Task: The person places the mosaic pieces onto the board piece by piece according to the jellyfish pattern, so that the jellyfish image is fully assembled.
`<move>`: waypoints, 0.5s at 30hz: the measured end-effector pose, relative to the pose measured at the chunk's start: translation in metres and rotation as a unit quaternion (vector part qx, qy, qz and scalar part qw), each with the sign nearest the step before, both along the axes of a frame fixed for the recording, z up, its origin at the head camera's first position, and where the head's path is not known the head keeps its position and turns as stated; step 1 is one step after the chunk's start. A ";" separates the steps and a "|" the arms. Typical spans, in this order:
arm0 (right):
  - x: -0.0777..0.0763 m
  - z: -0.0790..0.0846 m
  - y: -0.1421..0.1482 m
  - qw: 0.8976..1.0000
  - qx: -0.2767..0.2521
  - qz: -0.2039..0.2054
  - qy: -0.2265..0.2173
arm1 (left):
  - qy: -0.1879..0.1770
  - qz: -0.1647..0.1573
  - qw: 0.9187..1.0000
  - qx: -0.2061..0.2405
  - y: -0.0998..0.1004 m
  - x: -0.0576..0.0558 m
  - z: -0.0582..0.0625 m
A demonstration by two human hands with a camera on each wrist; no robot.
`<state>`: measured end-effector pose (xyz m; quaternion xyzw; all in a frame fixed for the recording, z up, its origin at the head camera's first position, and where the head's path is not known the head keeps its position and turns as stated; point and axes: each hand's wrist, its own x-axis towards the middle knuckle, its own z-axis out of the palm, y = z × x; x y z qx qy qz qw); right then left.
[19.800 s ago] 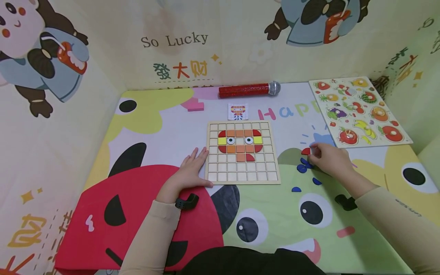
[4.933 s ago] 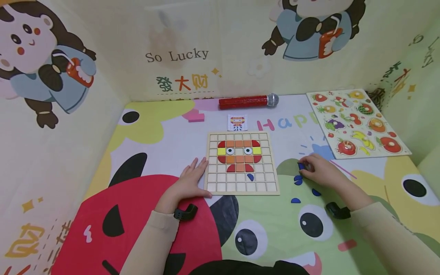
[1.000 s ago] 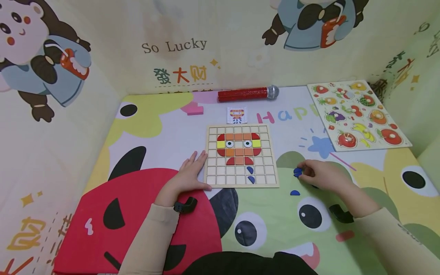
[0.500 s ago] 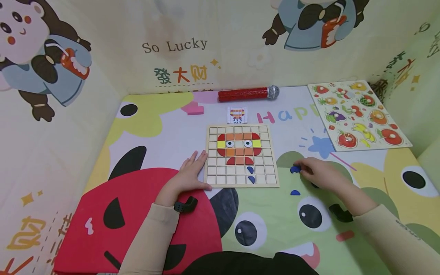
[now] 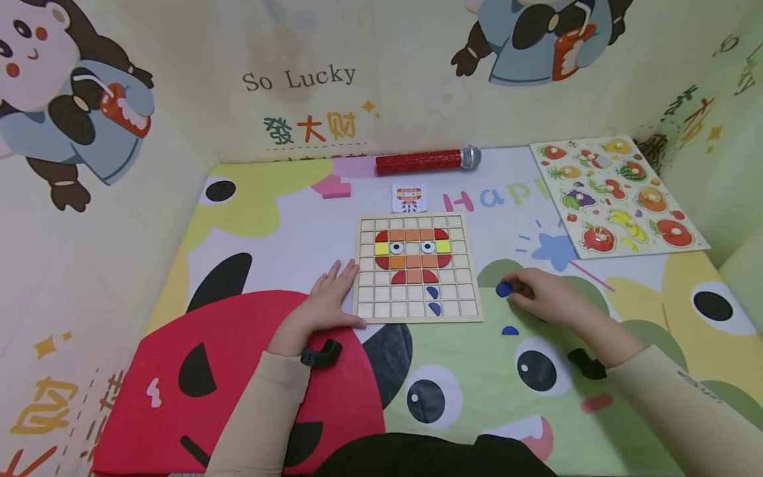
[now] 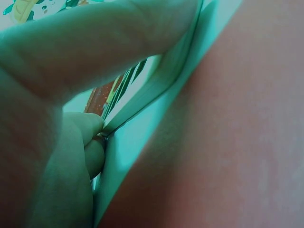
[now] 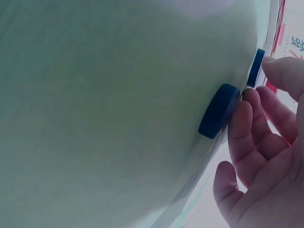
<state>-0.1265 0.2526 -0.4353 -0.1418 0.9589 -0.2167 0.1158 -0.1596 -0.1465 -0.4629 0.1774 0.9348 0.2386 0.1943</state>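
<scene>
In the head view a wooden grid board [image 5: 369, 309] holds a face-like pattern of red, orange and yellow pieces with two eye tiles. Two blue half-circle pieces [image 5: 432, 292] lie in its lower cells. My left hand [image 5: 324, 301] rests with spread fingers along the board's left edge, thumb at the bottom corner; the left wrist view shows fingers against the board's side [image 6: 142, 97]. Right of the board, thumb and fingertips of my right hand [image 5: 545, 295] pinch a blue piece [image 5: 503, 289] close over the cloth. Another blue half-circle [image 5: 510, 330] lies nearer me.
A small pattern card [image 5: 408, 197] lies behind the board, with a red microphone [image 5: 420, 162] beyond it. A pink block [image 5: 336, 190] sits at back left. A fruit puzzle board [image 5: 620, 199] occupies the back right. Patterned walls enclose the table.
My right hand has shifted slightly left, drawing blue from where two blue pieces lay together a second ago. The left hand stays at the board. Earlier, red and blue pieces were added to the grid.
</scene>
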 end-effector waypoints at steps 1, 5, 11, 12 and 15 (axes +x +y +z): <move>0.000 0.000 0.000 1.000 0.003 0.000 0.000 | -0.002 0.001 1.000 0.000 0.000 0.000 0.000; 0.000 -0.001 -0.002 1.000 0.016 -0.003 0.005 | -0.007 0.004 1.000 0.003 0.000 0.002 0.001; -0.002 -0.004 -0.001 0.999 0.033 -0.011 0.014 | 0.001 0.005 1.000 0.003 0.000 0.002 0.001; -0.002 -0.005 -0.001 0.999 0.033 -0.010 0.015 | 0.003 0.005 1.000 0.003 0.000 0.002 0.001; -0.003 -0.005 -0.001 0.999 0.036 -0.011 0.018 | 0.004 0.003 1.000 0.003 0.000 0.001 0.001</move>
